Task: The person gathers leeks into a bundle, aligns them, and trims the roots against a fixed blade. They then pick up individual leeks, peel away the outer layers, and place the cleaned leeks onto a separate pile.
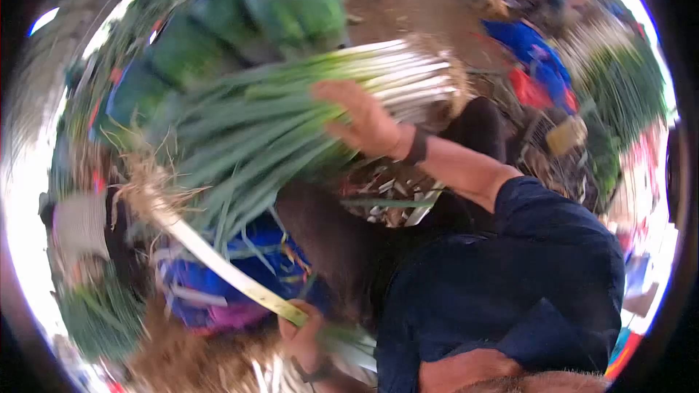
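Observation:
Across my knees lies a thick pile of long green onions, white root ends to the right and green leaves fanning left. My right hand rests on top of the pile, fingers stretched out, with a dark band at the wrist. Lower down, my left hand is closed around a single green onion. That stalk slants up and left, its shaggy roots at the far end beside the pile's leaf tips. Its leaves trail behind the hand and are partly hidden by my shirt. Motion blurs some edges.
Wrapped green bundles stand beyond the pile. Another heap of green onions is at the right, near a blue and red bag. A blue sack lies by my left knee. Trimmed scraps litter the ground between my legs.

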Demonstrator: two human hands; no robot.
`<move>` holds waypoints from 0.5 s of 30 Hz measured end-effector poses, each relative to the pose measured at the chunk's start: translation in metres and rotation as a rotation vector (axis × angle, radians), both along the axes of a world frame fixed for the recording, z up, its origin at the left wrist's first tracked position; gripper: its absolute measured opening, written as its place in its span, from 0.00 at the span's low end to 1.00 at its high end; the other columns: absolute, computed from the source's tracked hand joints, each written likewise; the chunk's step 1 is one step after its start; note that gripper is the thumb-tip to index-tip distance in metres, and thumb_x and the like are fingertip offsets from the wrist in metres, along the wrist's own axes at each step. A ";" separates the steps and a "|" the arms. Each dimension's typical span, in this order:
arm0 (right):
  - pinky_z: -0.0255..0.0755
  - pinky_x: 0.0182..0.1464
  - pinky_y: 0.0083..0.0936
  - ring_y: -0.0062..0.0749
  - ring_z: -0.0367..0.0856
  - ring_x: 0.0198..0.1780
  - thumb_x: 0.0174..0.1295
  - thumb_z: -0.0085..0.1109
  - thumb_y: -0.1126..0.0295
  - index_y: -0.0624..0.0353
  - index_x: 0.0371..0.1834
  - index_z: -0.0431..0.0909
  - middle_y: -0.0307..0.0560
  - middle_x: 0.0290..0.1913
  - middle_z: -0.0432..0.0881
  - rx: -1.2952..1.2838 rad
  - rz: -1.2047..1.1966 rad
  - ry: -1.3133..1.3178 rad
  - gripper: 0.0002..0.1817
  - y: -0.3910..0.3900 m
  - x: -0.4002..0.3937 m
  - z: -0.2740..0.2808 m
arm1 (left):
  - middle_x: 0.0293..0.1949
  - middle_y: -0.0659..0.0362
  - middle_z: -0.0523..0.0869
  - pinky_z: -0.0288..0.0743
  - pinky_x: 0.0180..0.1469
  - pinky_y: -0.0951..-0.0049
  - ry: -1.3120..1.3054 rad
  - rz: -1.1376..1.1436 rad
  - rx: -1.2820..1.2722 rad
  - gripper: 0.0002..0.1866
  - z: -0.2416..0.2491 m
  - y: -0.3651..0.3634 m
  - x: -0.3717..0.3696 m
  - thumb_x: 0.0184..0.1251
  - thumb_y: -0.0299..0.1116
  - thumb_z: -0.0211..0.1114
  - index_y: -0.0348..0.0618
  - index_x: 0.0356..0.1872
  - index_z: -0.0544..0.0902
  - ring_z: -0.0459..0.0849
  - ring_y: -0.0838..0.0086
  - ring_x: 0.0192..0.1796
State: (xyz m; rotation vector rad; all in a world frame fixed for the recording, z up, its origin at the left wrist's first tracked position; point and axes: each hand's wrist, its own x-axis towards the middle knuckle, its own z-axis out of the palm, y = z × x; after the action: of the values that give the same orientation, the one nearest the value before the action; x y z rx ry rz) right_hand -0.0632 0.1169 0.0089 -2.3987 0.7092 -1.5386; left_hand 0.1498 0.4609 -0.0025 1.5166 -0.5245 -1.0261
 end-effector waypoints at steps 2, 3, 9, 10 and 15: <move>0.62 0.68 0.49 0.47 0.68 0.69 0.51 0.73 0.59 0.46 0.65 0.73 0.45 0.68 0.72 -0.154 -0.081 0.023 0.35 0.017 -0.023 0.029 | 0.31 0.59 0.79 0.74 0.32 0.75 0.013 -0.199 0.054 0.20 0.002 -0.042 -0.009 0.48 0.17 0.63 0.38 0.46 0.75 0.78 0.74 0.29; 0.62 0.68 0.49 0.47 0.68 0.69 0.51 0.73 0.59 0.46 0.65 0.73 0.45 0.68 0.72 -0.140 -0.131 0.008 0.35 0.017 -0.035 0.032 | 0.33 0.60 0.78 0.74 0.34 0.76 -0.155 -0.330 0.187 0.21 0.015 -0.062 -0.016 0.48 0.18 0.64 0.38 0.48 0.75 0.78 0.75 0.31; 0.49 0.71 0.61 0.44 0.63 0.73 0.48 0.74 0.53 0.42 0.62 0.76 0.42 0.66 0.74 -0.088 -0.224 0.318 0.35 -0.008 -0.136 0.006 | 0.31 0.62 0.79 0.74 0.34 0.74 -0.378 -1.021 0.390 0.22 0.028 -0.162 -0.035 0.50 0.24 0.68 0.38 0.49 0.75 0.78 0.77 0.32; 0.50 0.71 0.59 0.45 0.66 0.70 0.49 0.75 0.54 0.46 0.60 0.78 0.41 0.62 0.77 -0.063 -0.255 0.335 0.33 -0.013 -0.151 0.002 | 0.30 0.61 0.79 0.74 0.34 0.72 -0.500 -1.101 0.430 0.21 0.038 -0.187 -0.035 0.50 0.25 0.68 0.38 0.48 0.75 0.78 0.76 0.32; 0.64 0.66 0.49 0.40 0.74 0.58 0.51 0.71 0.61 0.49 0.55 0.78 0.42 0.48 0.79 0.064 -0.289 0.460 0.25 -0.060 -0.205 -0.051 | 0.31 0.42 0.84 0.78 0.42 0.54 -0.940 -1.410 0.344 0.27 0.086 -0.320 -0.037 0.53 0.33 0.66 0.36 0.54 0.70 0.86 0.49 0.37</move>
State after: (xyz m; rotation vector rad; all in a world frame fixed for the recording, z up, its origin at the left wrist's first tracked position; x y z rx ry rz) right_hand -0.2681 0.0564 -0.0425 -2.7201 1.2195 -1.0211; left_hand 0.1130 0.1408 0.0834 1.8339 -2.4020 -1.3649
